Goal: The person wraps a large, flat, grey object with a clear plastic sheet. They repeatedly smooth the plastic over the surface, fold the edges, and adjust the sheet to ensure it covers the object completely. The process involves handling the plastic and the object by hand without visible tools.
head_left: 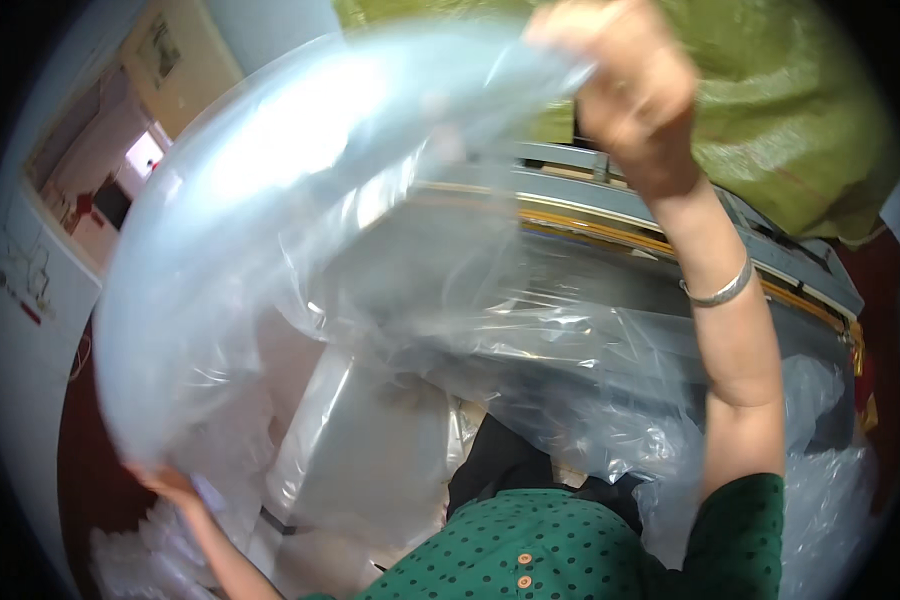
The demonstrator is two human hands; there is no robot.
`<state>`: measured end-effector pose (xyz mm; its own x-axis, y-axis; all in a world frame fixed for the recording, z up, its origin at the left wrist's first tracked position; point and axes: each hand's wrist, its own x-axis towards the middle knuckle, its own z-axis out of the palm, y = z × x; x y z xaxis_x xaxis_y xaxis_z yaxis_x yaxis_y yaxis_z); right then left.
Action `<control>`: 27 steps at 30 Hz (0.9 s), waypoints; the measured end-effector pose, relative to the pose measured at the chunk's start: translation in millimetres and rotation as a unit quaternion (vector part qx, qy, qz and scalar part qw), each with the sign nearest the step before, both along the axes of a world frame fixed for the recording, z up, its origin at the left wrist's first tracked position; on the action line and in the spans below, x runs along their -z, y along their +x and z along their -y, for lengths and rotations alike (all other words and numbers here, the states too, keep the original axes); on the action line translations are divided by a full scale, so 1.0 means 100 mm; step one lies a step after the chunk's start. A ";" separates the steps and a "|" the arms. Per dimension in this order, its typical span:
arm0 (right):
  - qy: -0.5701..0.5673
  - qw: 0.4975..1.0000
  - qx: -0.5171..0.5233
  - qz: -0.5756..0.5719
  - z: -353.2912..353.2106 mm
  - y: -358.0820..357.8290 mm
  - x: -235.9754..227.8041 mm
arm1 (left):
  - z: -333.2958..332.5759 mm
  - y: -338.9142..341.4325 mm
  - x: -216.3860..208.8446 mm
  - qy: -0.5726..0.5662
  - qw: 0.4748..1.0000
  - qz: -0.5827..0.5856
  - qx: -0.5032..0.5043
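Observation:
A large sheet of clear plastic film (260, 190), possibly a bag, billows in an arc between my two hands. High on the right, my raised right hand (625, 85) is closed on one end of the film; motion blurs its fingers. Low on the left, my left hand (168, 483) pinches the opposite end. Beneath the film, a flat stack of clear plastic (375, 450) lies in front of me, partly seen through the sheet. More loose film (610, 430) spreads over the dark surface to the right of the stack, beside my lap.
Beyond my hands runs a long grey metal machine (790, 265) with a yellow strip along it. An olive-green woven cover (790, 110) hangs behind. Crumpled clear plastic (140, 545) is heaped at lower left, near a pale wall (20, 380). A doorway (90, 170) opens at far left.

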<state>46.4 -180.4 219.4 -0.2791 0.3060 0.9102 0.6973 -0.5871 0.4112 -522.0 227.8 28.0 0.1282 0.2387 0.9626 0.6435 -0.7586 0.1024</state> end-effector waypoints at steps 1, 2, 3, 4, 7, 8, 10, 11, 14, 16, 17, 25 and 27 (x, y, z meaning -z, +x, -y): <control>-0.099 0.977 -0.189 0.028 0.07 0.10 0.14 | -0.34 -0.56 0.81 -0.148 0.987 -0.052 0.041; -0.258 0.962 -0.077 -0.039 0.19 0.17 0.44 | -0.10 -0.46 1.36 -0.458 0.862 -0.216 0.015; -0.365 0.917 -0.014 -0.160 0.40 0.29 0.78 | 0.33 -0.06 1.56 -0.664 0.618 -0.421 0.003; -0.465 0.833 0.084 -0.288 0.67 0.39 1.13 | 0.71 0.24 1.68 -0.734 0.433 -0.523 0.009; -0.574 0.683 0.175 -0.417 1.48 0.23 1.42 | 1.01 0.86 1.46 -0.646 0.411 -0.632 0.117; -0.553 0.688 0.156 -0.443 1.69 0.18 1.46 | 1.03 1.03 1.41 -0.597 0.454 -0.642 0.159; -0.514 0.701 0.161 -0.467 2.02 0.07 1.53 | 1.01 1.68 1.04 -0.452 0.571 -0.670 0.143; -0.506 0.705 0.153 -0.472 2.15 -0.01 1.59 | 1.29 2.26 0.56 -0.402 0.615 -0.669 0.113; -0.476 0.720 0.133 -0.487 2.48 -0.24 1.73 | 2.10 3.58 -0.22 -0.331 0.719 -0.443 0.420; -0.452 0.731 0.118 -0.497 2.63 -0.40 1.81 | 2.58 4.40 -0.34 -0.285 0.661 -0.419 0.553; -0.438 0.746 0.113 -0.490 2.65 -0.47 1.84 | 2.80 4.74 -0.33 -0.257 0.635 -0.427 0.590; -0.424 0.740 0.115 -0.509 2.96 -0.79 1.93 | 4.46 6.58 0.48 -0.270 0.478 -0.432 0.716; -0.425 0.721 0.096 -0.538 3.05 -0.85 1.93 | 4.58 6.73 0.48 -0.402 0.334 -0.464 0.715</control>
